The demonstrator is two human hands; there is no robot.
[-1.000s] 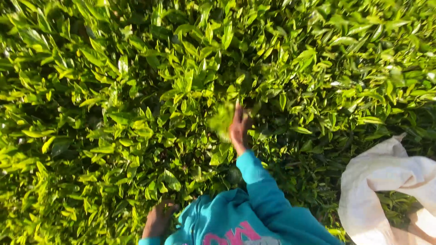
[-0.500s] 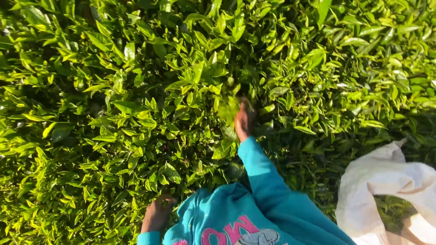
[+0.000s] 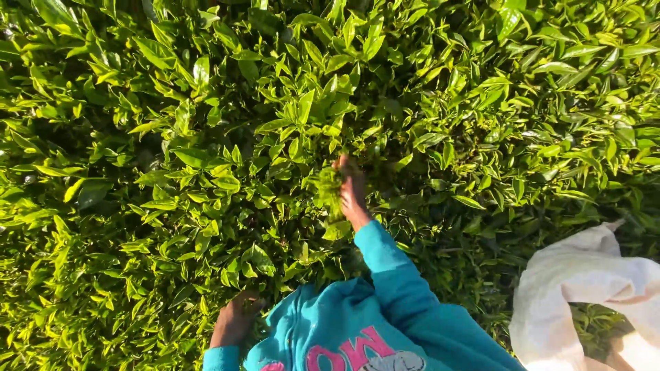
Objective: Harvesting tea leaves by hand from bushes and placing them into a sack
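- A bunch of picked leaves (image 3: 328,187) sat in the right hand (image 3: 352,192), fingers closed round it, held just above the bush (image 3: 206,137) within reach of fresh shoots.
- The left hand (image 3: 235,321) rested low among the leaves; its grip couldn't be told.
- A white cloth sack (image 3: 591,288) lay open at the right, near the picking.

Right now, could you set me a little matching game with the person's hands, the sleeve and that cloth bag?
Things:
1. right hand
2. left hand
3. cloth bag
4. sleeve

Descriptions:
A. cream, lower right corner
B. low in the leaves, beside the top
C. turquoise
D. stretched forward, gripping a bunch of plucked leaves

Pairs: 1-D, 2-B, 3-A, 4-C
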